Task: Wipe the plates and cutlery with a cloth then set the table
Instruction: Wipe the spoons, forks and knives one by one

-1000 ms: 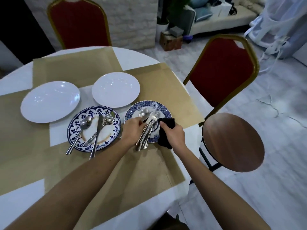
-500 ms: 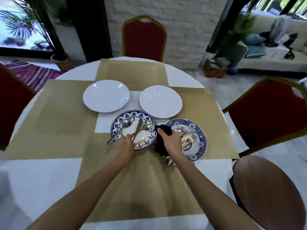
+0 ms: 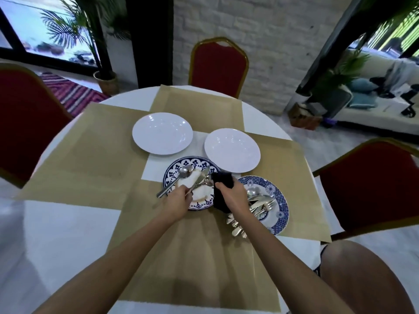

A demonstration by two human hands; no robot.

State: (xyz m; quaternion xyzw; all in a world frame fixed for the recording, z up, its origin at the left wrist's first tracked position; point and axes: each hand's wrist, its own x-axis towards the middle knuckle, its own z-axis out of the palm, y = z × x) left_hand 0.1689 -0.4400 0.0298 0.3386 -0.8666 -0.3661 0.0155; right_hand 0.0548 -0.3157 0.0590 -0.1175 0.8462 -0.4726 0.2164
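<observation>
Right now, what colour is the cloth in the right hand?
The cloth is black, gripped by the right hand; head view shows it best.

Dark cloth (image 3: 223, 191) bunched between two blue-patterned plates (image 3: 173, 172) bearing cutlery (image 3: 260, 203) — two white plates (image 3: 162, 133) behind.

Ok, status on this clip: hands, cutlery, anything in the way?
Left hand grips cutlery on left blue plate. Right hand holds dark cloth. Cutlery pile on right blue plate. Nothing in the way.
</observation>
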